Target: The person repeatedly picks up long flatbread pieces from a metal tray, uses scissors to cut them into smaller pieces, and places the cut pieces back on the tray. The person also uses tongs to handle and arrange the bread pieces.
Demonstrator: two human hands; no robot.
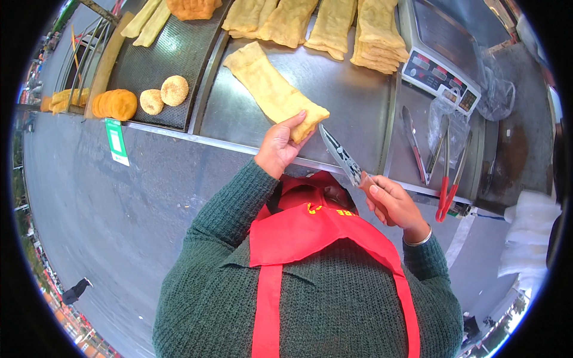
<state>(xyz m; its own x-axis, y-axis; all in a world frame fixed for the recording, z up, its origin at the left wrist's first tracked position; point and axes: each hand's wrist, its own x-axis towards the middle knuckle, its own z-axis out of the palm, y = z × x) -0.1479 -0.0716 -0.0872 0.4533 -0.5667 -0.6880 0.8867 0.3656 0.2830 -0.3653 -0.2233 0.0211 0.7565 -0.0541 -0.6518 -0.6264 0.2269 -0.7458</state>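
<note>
My left hand (284, 145) grips the near end of a long, flat piece of golden fried dough (275, 89), thumb on top. The piece slants away from me over a bare steel tray (358, 103). In my right hand (394, 203) is a knife (342, 154) with a brown handle and a dark-patterned blade. Its tip points up and left, close to the dough's near corner; whether they touch I cannot tell. Stacks of similar fried dough (288, 22) lie along the far side of the tray.
Left of the tray, a perforated dark tray (156, 58) holds sesame buns (174, 91) and round orange cakes (115, 104). At right stand a digital scale (441, 74), plastic bags (494, 89) and metal tongs (414, 143), with red-handled tongs (447, 188) overhanging the front edge.
</note>
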